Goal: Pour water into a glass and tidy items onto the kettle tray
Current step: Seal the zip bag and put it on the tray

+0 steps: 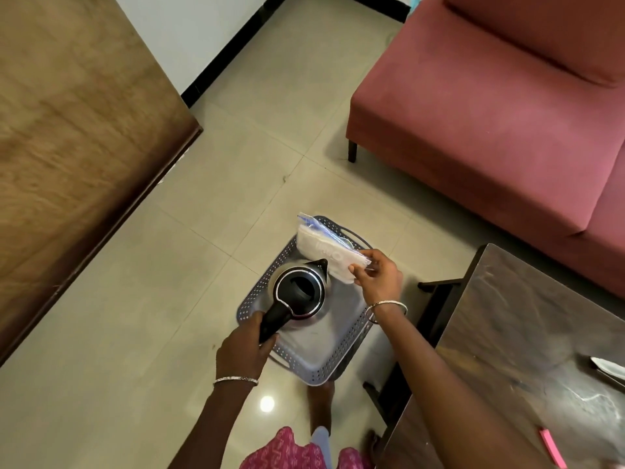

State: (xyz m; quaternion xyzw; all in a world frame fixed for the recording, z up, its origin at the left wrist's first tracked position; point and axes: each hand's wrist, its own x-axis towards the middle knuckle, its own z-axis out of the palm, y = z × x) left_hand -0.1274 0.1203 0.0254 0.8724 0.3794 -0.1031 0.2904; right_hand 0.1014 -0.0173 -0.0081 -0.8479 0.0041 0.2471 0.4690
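A grey perforated tray (324,363) is held out over the tiled floor. On it stands a steel kettle (299,292) with a black lid and black handle. My left hand (245,350) grips the kettle's handle at the tray's near left edge. My right hand (377,275) pinches a clear plastic packet of white items (321,248), which lies across the tray's far corner beside the kettle's spout. No glass is in view.
A dark wooden table (527,350) stands at the right, with a pink strip (553,448) and a white object (608,365) on it. A red sofa (490,113) fills the upper right. A brown wooden panel (74,147) is at the left.
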